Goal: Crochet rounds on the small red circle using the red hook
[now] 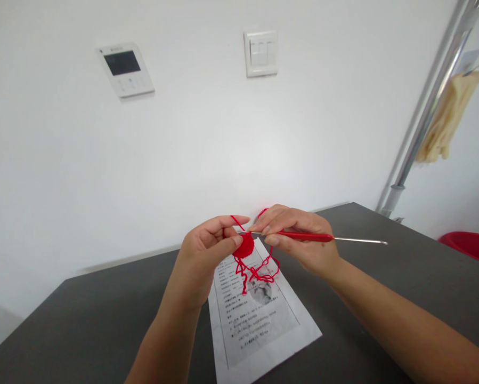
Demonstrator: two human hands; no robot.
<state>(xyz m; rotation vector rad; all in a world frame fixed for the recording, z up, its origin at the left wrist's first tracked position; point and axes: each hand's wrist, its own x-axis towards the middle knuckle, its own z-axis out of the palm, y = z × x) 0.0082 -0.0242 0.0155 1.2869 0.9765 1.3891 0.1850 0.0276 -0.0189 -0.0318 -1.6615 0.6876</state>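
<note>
My left hand [211,245] pinches a small round piece of red crochet work [246,246] between thumb and fingers, held above the table. A strand of red yarn [259,272] runs over my forefinger and hangs in loose loops below the piece. My right hand [299,237] is closed on a crochet hook [327,238] with a red handle and a bare metal shaft pointing right; its hooked end sits at the red piece.
A printed sheet of paper [259,325] lies on the dark grey table [103,320] under my hands. A red container [473,246] shows at the right edge. A metal pole [423,117] with a cloth stands at the back right. A wall panel and switch are behind.
</note>
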